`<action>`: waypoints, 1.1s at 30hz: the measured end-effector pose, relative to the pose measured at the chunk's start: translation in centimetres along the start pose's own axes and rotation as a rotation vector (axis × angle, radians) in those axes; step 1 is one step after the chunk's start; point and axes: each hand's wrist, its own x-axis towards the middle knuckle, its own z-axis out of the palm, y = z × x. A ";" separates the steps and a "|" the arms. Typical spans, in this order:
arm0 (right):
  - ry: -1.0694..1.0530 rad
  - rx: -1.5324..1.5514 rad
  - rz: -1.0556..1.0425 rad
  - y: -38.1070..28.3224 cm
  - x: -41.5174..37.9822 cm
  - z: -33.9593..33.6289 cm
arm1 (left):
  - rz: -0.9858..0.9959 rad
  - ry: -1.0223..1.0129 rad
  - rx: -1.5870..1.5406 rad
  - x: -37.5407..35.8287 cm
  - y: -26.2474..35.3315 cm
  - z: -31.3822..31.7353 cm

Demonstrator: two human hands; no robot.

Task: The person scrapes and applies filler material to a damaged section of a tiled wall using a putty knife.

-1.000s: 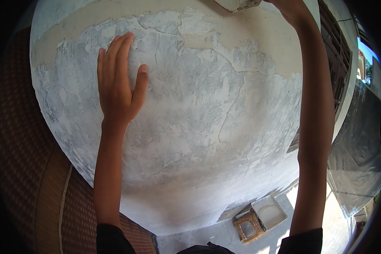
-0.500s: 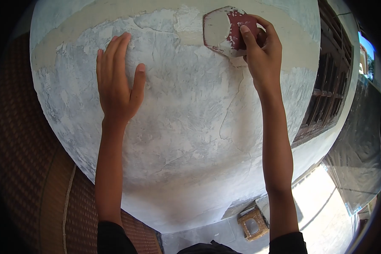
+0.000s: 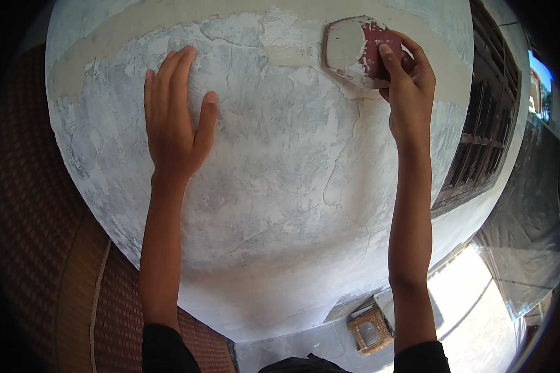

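Note:
Near the top of the wall (image 3: 274, 168), my right hand (image 3: 414, 90) is closed around a dark red putty spreader (image 3: 379, 53). Beige putty (image 3: 345, 46) coats the spreader's far half, with flecks scattered over the red part. The thumb presses on its near face, and the other fingers are partly hidden behind it. My left hand (image 3: 176, 118) lies against the wall at the upper left, fingers stretched out and holding nothing. Wet-looking beige putty forms a band along the wall's top, above patchy grey-white plaster with a thin crack line.
A dark wooden shuttered window (image 3: 479, 137) is set in the wall on the right. Brown woven matting (image 3: 31, 186) runs down the left side. On the tiled floor below stands a small wooden stool (image 3: 370, 329). Dark plastic sheeting (image 3: 526, 217) hangs at the far right.
My right hand has moved the putty spreader to the right and slightly down along the wall. My left hand stays in nearly the same place.

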 end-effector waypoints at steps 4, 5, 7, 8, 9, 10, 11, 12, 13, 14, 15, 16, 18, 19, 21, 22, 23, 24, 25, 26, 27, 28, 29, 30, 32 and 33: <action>-0.068 -0.071 -0.052 0.8 -0.3 0.9 | 0.007 0.012 0.017 0.0 0.2 0.0; -0.063 -0.124 -0.069 0.8 -0.4 1.0 | 0.008 0.012 0.016 0.1 0.2 0.0; -0.030 -0.051 -0.043 0.8 -0.3 0.2 | 0.002 0.016 0.005 0.1 0.2 0.0; 0.002 0.024 -0.023 0.7 -0.2 0.1 | 0.002 0.021 0.011 0.1 0.1 0.0; 0.001 0.027 -0.027 0.7 -0.2 0.2 | -0.005 0.005 0.000 0.0 0.1 0.0; -0.011 0.038 -0.018 0.4 -0.5 0.3 | -0.012 -0.015 -0.012 -0.1 0.1 0.0; -0.022 0.046 -0.008 0.2 -0.6 0.5 | -0.011 -0.015 -0.013 0.0 0.2 0.0; -0.036 0.001 -0.013 0.3 -0.8 1.0 | -0.009 -0.011 -0.011 0.0 0.1 0.0; -0.035 0.001 -0.012 0.7 -0.9 0.9 | -0.008 -0.008 -0.009 0.0 0.1 0.0; -0.035 -0.053 -0.049 1.3 -0.8 0.7 | -0.008 -0.008 -0.008 0.0 0.1 0.0; -0.036 -0.106 -0.086 1.6 -0.7 0.6 | -0.005 -0.010 -0.011 0.0 0.1 0.0; 0.002 -0.012 -0.037 1.4 -0.7 0.4 | -0.004 -0.013 -0.013 -0.1 0.1 0.0; 0.019 0.022 0.022 0.8 -0.6 0.0 | -0.006 -0.011 -0.009 -0.1 0.1 0.0; 0.014 0.023 0.043 0.6 -0.5 0.0 | -0.007 -0.014 -0.012 -0.1 0.2 0.0; -0.028 -0.009 -0.005 0.7 -0.3 1.0 | -0.007 -0.011 -0.006 -0.1 0.1 0.0; -0.070 -0.042 -0.052 0.8 -0.1 1.3 | -0.008 -0.009 -0.001 -0.1 0.1 0.1; -0.068 -0.043 -0.052 0.8 0.2 1.2 | -0.007 -0.010 -0.002 0.0 0.1 0.1; -0.065 -0.040 -0.056 0.8 0.4 1.0 | -0.007 -0.011 -0.007 0.0 0.1 0.1; -0.064 -0.037 -0.060 0.5 0.6 0.9 | -0.008 -0.013 -0.011 -0.1 0.1 0.0; -0.025 -0.030 -0.027 0.0 0.7 0.6 | -0.010 -0.011 -0.009 -0.1 0.1 0.0; -0.027 -0.029 -0.032 -0.2 0.9 0.8 | -0.012 -0.011 -0.011 -0.1 0.1 0.0; -0.022 -0.003 -0.017 -0.2 1.2 1.0 | -0.013 -0.014 -0.014 -0.1 0.2 0.0; -0.014 0.021 0.002 -0.2 1.3 1.2 | -0.012 -0.016 -0.017 -0.1 0.2 0.0; -0.036 0.037 0.000 -0.1 1.2 1.7 | -0.013 -0.014 -0.016 -0.1 0.2 0.0; -0.067 -0.015 0.015 0.1 1.1 2.1 | -0.015 -0.008 -0.017 0.0 0.2 0.1; -0.052 -0.045 0.025 0.1 1.0 2.2 | -0.013 -0.009 -0.018 -0.1 0.1 0.1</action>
